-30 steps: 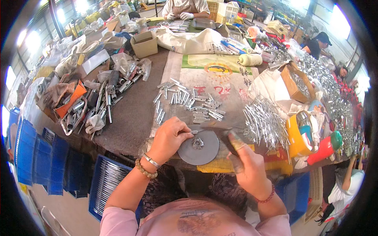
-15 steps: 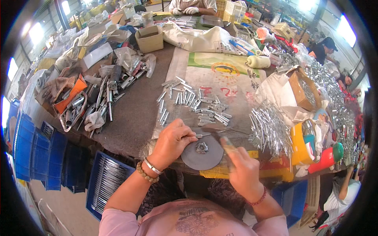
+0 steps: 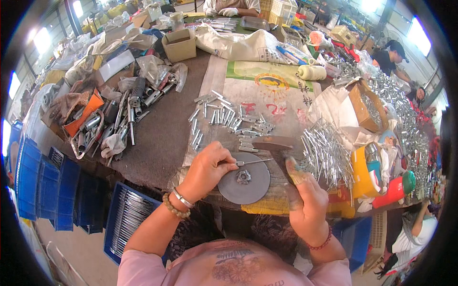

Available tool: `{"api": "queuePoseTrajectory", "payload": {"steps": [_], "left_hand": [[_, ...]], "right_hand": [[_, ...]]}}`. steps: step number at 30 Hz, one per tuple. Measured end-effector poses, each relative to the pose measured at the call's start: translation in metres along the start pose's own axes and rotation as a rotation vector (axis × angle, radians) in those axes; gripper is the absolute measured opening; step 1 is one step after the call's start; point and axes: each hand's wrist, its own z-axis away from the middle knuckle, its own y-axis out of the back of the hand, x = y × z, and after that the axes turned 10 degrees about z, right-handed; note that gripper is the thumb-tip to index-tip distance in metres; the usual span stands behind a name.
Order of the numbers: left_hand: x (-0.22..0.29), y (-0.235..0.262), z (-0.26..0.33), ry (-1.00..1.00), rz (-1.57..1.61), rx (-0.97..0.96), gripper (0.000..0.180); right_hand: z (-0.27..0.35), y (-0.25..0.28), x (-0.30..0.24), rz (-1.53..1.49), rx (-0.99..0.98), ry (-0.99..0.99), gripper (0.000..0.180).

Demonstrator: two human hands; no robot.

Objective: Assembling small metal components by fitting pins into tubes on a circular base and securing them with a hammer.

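Pinched in the left hand (image 3: 206,168), a thin metal pin (image 3: 253,162) now lies across the grey steel disc (image 3: 244,185); right hand (image 3: 305,202), clenched on the hammer (image 3: 279,148), has it raised again.

One round grey metal disc (image 3: 243,178), one hammer (image 3: 281,152), one thin metal pin (image 3: 253,162), two beaded bracelets (image 3: 174,209), one cardboard box (image 3: 179,45), one spool of white thread (image 3: 312,72), and small metal tubes (image 3: 234,121) too many to count.

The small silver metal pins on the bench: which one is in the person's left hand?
The thin silver pin pinched in the left hand, lying across the grey round metal disc. The other pins lie loose on the printed sack.
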Motion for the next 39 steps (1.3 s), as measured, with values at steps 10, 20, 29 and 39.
{"api": "queuePoseTrajectory", "payload": {"steps": [10,20,29,39], "left_hand": [[0.001,0.000,-0.005,0.097,0.099,-0.050,0.018],[-0.001,-0.001,-0.009,0.119,0.099,-0.059,0.018],[-0.004,0.004,0.001,0.028,0.112,-0.068,0.015],[0.029,0.014,0.039,0.016,-0.004,-0.075,0.016]], "right_hand": [[0.007,-0.008,0.011,0.108,-0.232,-0.065,0.053],[0.024,-0.033,0.026,0.241,-0.323,0.013,0.078],[0.015,-0.004,0.052,-0.589,-0.414,-0.751,0.064],[0.030,-0.027,0.003,0.154,-0.176,-0.008,0.036]]}}
